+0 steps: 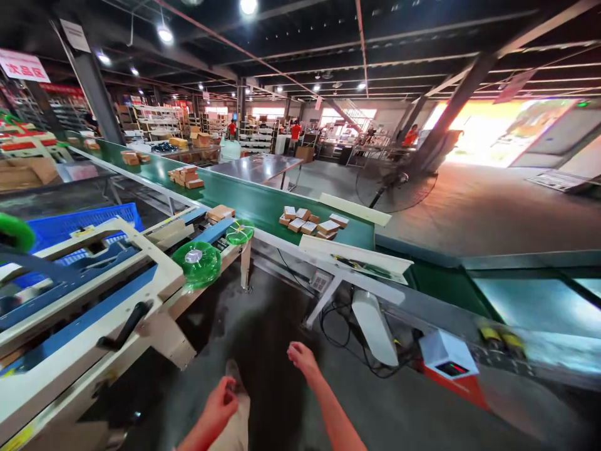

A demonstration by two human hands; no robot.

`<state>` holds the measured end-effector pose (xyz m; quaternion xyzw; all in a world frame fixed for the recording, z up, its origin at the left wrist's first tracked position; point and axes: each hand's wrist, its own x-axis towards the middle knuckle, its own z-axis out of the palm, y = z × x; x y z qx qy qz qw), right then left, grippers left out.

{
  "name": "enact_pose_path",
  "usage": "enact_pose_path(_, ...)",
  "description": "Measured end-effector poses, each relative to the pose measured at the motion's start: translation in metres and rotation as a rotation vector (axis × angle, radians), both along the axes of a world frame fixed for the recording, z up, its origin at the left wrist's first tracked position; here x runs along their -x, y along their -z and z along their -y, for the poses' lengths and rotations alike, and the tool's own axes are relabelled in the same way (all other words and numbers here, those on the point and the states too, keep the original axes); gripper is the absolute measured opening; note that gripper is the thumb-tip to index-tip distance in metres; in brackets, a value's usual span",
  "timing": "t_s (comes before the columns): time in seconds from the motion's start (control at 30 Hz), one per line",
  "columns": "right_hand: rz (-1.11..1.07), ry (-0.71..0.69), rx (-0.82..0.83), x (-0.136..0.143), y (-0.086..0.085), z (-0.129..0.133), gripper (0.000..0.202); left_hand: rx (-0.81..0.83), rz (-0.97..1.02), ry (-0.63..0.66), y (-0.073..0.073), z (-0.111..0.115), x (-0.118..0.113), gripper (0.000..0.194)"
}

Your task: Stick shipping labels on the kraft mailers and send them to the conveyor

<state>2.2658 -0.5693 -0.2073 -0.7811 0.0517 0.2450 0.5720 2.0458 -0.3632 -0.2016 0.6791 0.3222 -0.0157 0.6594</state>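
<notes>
Hands low in frame, both empty, over dark concrete floor (282, 351). Left hand (220, 401) is curled loosely, fingers drawn in toward the palm, gripping nothing, hanging just above the person's own leg and shoe (232, 369). Right hand (303, 358) reaches forward, fingers bent and held close together (the tips turn away from the camera, so I cannot tell how tightly), also holding nothing.

Nearest on the left stands a white-and-blue taping machine (94, 294), with a green tape roll (197, 263) lying flat on its frame, a second green roll (240, 232) beyond it and a black handle (129, 326) sticking out of its side. A blue crate (70, 222) sits behind it.

Ahead runs a green conveyor belt (253, 203) carrying a cluster of small cardboard boxes (312, 223), well apart from both hands; more boxes (185, 176) lie farther up the belt. Black cables (342, 332) trail under the belt, and a white-and-red device (448, 362) sits to the right. People in red shirts (295, 131) stand far back.
</notes>
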Motion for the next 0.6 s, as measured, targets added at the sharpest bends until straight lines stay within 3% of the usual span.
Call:
enact_pose_path(0.1, -0.01, -0.017, -0.133, -0.092, 0.003, -0.063, 0.041, 0.006, 0.078, 0.001, 0.002, -0.039, -0.105, 0.035)
enact_pose_path(0.2, -0.032, -0.019, -0.106, -0.173, -0.015, -0.116, 0.041, 0.019, 0.152, 0.003, -0.021, -0.078, -0.204, 0.034)
enact_pose_path(0.27, -0.008, -0.017, -0.083, -0.23, -0.036, -0.147, 0.041, 0.043, 0.205, 0.022, -0.039, -0.1, -0.253, 0.035)
enact_pose_path(0.33, 0.034, -0.024, -0.091, -0.291, -0.058, -0.182, 0.045, 0.061, 0.218, 0.033, -0.052, -0.117, -0.288, 0.035)
enact_pose_path(0.4, 0.074, -0.036, -0.102, -0.354, -0.076, -0.226, 0.049, 0.066, 0.183, 0.031, -0.055, -0.131, -0.311, 0.033)
enact_pose_path(0.5, 0.133, -0.078, -0.111, -0.444, -0.091, -0.307, 0.052, 0.045, 0.131, -0.05, -0.044, -0.152, -0.336, 0.028)
enact_pose_path(0.6, 0.228, -0.132, -0.101, -0.522, -0.096, -0.398, 0.053, 0.033, 0.085, -0.224, -0.024, -0.178, -0.358, 0.028)
